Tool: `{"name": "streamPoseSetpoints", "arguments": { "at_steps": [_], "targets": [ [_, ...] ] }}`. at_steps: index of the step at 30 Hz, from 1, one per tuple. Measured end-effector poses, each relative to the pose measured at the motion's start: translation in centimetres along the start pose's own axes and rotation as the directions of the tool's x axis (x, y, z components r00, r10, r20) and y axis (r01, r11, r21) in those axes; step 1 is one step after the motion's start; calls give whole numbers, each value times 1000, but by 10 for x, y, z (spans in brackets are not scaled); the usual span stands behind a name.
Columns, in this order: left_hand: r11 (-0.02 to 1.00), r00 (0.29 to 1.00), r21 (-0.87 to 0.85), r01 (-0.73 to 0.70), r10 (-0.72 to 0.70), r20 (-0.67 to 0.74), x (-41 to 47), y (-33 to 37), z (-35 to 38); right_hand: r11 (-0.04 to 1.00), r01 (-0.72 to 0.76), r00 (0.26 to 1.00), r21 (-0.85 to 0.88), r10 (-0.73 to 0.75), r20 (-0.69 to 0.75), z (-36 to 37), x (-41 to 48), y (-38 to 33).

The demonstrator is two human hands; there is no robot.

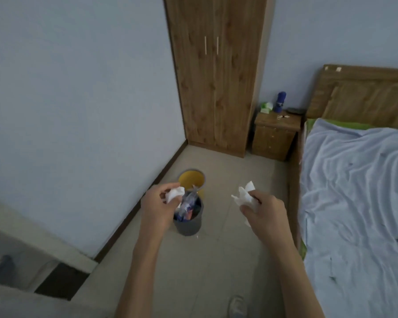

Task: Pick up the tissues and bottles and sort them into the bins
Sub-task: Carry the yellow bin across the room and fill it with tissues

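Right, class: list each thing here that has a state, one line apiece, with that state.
left hand, grips a crumpled tissue
right hand, grips a second tissue
grey bin, upright, filled with bottles
yellow bin, upright, nothing visible inside
wardrobe, doors closed
blue bottle, upright on the nightstand
bed sheet, rumpled

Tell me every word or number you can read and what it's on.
Nothing here is readable.
Crushed clear plastic bottles in the round grey bin: blue and red labels, too blurred.
Green tissue pack on the wooden nightstand: too small.
Dark blue bottle beside it: no readable print.
Left hand holds a crumpled white tissue, right hand another: blank.
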State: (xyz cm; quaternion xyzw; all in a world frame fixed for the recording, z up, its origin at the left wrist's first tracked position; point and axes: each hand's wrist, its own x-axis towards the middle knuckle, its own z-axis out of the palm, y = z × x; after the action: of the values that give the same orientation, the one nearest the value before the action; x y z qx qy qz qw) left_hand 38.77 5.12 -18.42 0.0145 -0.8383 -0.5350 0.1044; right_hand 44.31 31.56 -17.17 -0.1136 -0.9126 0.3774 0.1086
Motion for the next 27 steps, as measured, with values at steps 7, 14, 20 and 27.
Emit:
{"name": "streamPoseSetpoints", "arguments": {
  "at_steps": [7, 14, 20, 27],
  "targets": [
    [999, 989, -32, 42, -47, -142, 125, 9, 47, 999, 52, 998, 15, -52, -28, 17, 162, -5],
    [985, 976, -16, 170, -171, -132, 204, -45, 84, 999, 40, 983, -12, -37, 178, 92, 254, 10],
    [984, 976, -2, 176, -174, -132, 321, -97, 121, 998, 62, 980, 19, -65, 187, 175, 380, 10],
    [985, 989, 98, 142, -137, -58, 484, -228, 180, 997, 65, 975, 49, -74, 207, 338, 526, 46]
  ]
}}
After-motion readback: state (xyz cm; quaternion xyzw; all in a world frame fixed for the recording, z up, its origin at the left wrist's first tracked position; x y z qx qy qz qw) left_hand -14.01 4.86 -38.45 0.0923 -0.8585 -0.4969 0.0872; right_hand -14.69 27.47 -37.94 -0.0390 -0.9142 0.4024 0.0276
